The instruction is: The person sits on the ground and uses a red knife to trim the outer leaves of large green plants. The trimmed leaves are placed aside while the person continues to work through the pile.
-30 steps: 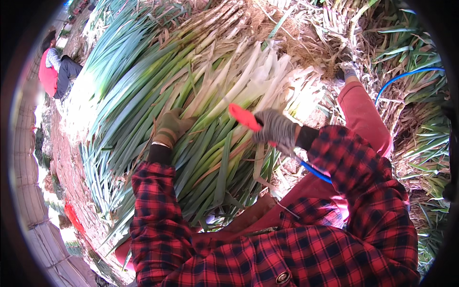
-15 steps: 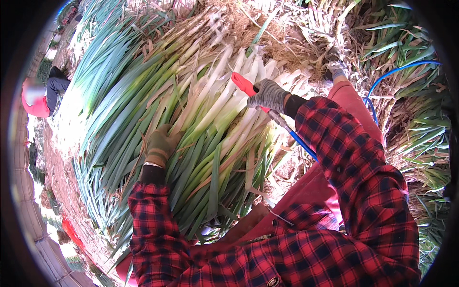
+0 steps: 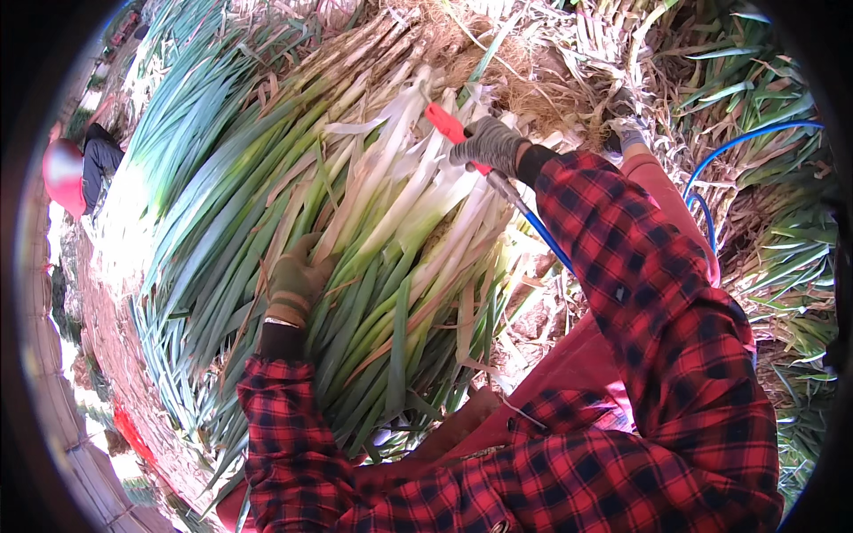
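A broad heap of long green onions (image 3: 382, 222) lies before me, green leaves toward me and left, pale stalks toward the upper middle. My left hand (image 3: 300, 280), in a brownish-green glove, is closed around leaves and stalks on top of the heap. My right hand (image 3: 493, 147), in a grey striped glove, grips a red-handled air blow gun (image 3: 447, 123) just above the white stalks. A blue hose (image 3: 548, 240) runs from its metal fitting under my right forearm. By the nozzle, a loose pale skin strip (image 3: 364, 126) lifts off the stalks.
Dry roots and peelings (image 3: 524, 75) cover the ground beyond the stalks. More green onions (image 3: 791, 249) lie along the right, where a looped blue air hose (image 3: 755, 133) crosses. At the far left sits another person in red (image 3: 64, 178). My red trouser leg (image 3: 555, 364) borders the heap.
My right hand has shifted up and slightly left with the air blow gun. A pale strip of skin now flares from the stalks near the nozzle. The left hand has barely moved.
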Available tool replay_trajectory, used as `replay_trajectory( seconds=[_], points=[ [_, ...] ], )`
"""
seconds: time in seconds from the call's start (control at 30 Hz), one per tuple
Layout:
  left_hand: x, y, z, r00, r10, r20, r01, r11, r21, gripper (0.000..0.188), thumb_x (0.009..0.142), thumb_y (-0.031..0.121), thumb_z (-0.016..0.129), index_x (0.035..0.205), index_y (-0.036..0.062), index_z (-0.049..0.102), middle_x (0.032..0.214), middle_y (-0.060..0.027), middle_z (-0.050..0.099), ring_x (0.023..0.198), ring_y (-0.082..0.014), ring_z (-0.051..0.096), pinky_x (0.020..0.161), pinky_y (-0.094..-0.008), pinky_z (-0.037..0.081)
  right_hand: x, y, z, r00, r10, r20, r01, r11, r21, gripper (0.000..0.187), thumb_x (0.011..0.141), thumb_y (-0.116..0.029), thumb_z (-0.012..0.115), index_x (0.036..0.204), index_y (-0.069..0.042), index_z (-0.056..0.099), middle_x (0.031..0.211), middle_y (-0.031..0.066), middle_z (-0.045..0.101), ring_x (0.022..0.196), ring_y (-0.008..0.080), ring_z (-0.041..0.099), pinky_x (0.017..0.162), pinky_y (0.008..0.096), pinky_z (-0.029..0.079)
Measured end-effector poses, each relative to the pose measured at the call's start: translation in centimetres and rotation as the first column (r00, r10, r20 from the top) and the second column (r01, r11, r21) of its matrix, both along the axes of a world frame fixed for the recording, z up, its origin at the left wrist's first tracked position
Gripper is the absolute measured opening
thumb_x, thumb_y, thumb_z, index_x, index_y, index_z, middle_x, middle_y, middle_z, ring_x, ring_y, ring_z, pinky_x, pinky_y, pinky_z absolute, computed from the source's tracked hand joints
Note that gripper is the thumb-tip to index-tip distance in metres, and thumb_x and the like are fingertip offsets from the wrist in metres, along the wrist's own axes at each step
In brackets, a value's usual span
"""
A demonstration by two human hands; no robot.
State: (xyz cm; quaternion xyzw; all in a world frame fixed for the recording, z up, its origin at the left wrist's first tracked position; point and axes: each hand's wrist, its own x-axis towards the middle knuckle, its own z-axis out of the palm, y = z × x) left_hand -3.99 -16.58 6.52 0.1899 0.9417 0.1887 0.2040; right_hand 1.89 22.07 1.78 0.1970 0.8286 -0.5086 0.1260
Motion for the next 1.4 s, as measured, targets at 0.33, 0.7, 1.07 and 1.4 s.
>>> replay_trajectory(
  seconds=[0.33,0.7,1.07,1.4],
  points=[
    [0.4,0.5,-0.8,0.972,0.024,0.235,-0.078,0.971,0.224,0.069,0.08,0.035,0.08,0.134,-0.0008,0.055,0.114,-0.0167,0.07,0.102,-0.022,0.066,0.091,-0.0315,0.05,1.8,-1.6,1.3,1.0,-0.024,-0.005,0.024,1.0,-0.017,0.036,0.072,-0.027,0.08,0.09,0.003,0.071,0.073,0.0088,0.07,0.064,0.0159,0.064,0.066,0.0326,0.051],
    [2.8,2.8,4.3,0.971,-0.193,0.139,0.199,0.98,-0.03,0.068,0.074,0.048,0.077,0.125,0.006,0.063,0.11,-0.0214,0.068,0.105,-0.034,0.065,0.092,-0.0405,0.05,10.2,10.5,-3.7,0.812,-0.571,-0.118,0.543,0.814,-0.206,0.041,0.077,-0.042,0.081,0.086,-0.004,0.07,0.068,0.0002,0.057,0.06,0.0105,0.05,0.054,0.0307,0.042],
    [-10.3,11.2,-1.5,0.908,-0.099,-0.408,0.1,0.995,-0.02,0.052,0.085,0.036,0.065,0.132,0.0133,0.057,0.137,-0.0177,0.053,0.123,-0.0377,0.053,0.101,-0.0461,0.045,24.3,11.8,-11.5,0.794,-0.349,0.498,-0.022,0.801,0.598,0.074,0.078,-0.051,0.076,0.115,0.01,0.055,0.098,0.0264,0.066,0.092,0.0358,0.067,0.079,0.0445,0.053],
    [-12.3,11.3,-2.8,0.917,-0.29,-0.274,0.244,0.951,-0.189,0.039,0.084,0.042,0.067,0.109,0.0121,0.071,0.103,-0.0211,0.07,0.097,-0.0371,0.066,0.086,-0.0445,0.052,2.3,-6.5,2.1,0.693,0.318,-0.647,-0.027,0.908,0.418,0.036,0.077,-0.015,0.073,0.11,-0.002,0.063,0.105,0.0163,0.064,0.099,0.0369,0.062,0.088,0.0415,0.052]
  ],
)
